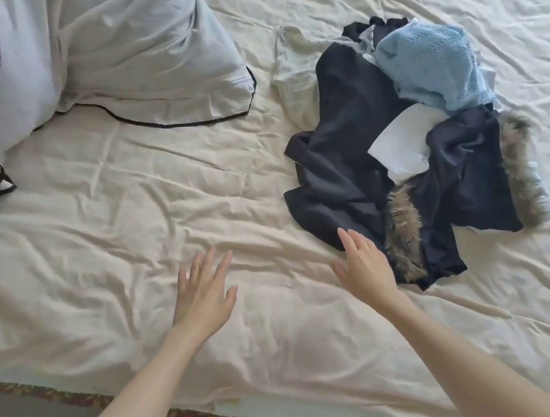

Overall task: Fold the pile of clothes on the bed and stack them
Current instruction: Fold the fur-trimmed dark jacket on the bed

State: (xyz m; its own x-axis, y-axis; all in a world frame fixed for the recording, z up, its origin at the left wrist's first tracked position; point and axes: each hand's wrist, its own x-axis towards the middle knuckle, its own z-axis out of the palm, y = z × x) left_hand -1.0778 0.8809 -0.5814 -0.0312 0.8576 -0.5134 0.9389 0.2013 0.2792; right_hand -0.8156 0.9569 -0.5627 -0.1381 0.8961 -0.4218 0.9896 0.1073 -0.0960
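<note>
While both hands reach out over the bed (128,197), neither holds anything: the left hand (205,297) has its fingers straight and spread above the cream sheet, and the right hand (363,261) has its fingers straight and together, their tips at the near edge of the pile of clothes (407,145). That unfolded pile lies just beyond and right of the right hand, well apart from the left, with a pale blue knit (428,64) on top.

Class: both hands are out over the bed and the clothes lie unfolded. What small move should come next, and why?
Probably the right hand, open and nearest the pile, should grip the dark garment at its near edge. Nothing is folded yet, and the left hand is open over bare sheet.
</note>
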